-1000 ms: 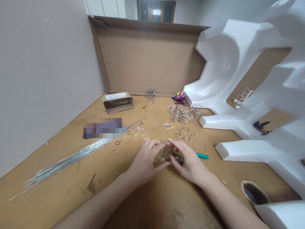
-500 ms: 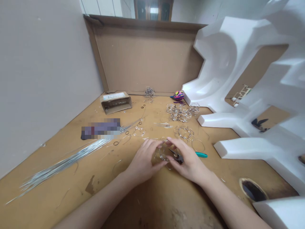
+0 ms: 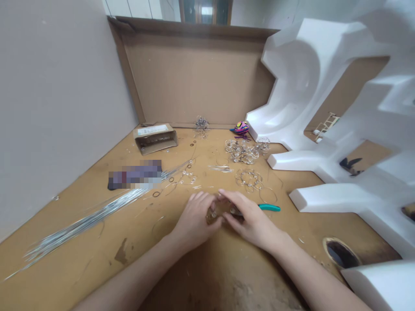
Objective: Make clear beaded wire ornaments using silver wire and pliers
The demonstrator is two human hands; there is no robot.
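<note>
My left hand (image 3: pixel 197 219) and my right hand (image 3: pixel 249 215) meet at the middle of the wooden board, their fingers curled around a small clear beaded wire piece (image 3: pixel 214 214). Much of that piece is hidden by my fingers. Under my right hand lie pliers with teal handles (image 3: pixel 269 207), their jaws mostly covered. Thin silver wire rods (image 3: pixel 90 220) stretch across the board to my left, and small dark wire rings (image 3: pixel 156 194) lie near them.
Beaded wire clusters (image 3: pixel 241 151) (image 3: pixel 249 180) lie ahead, beside a pink patterned toy (image 3: pixel 241 128) and an open cardboard box (image 3: pixel 155 139). A pixelated object (image 3: pixel 134 175) rests left. White moulded foam (image 3: pixel 324 108) stands right, above a burnt-edged hole (image 3: pixel 340 254) in the board.
My hands have closed in over the beaded piece, now covering more of it and the pliers' jaws. The whole scene has shifted slightly up and left as my head moved.
</note>
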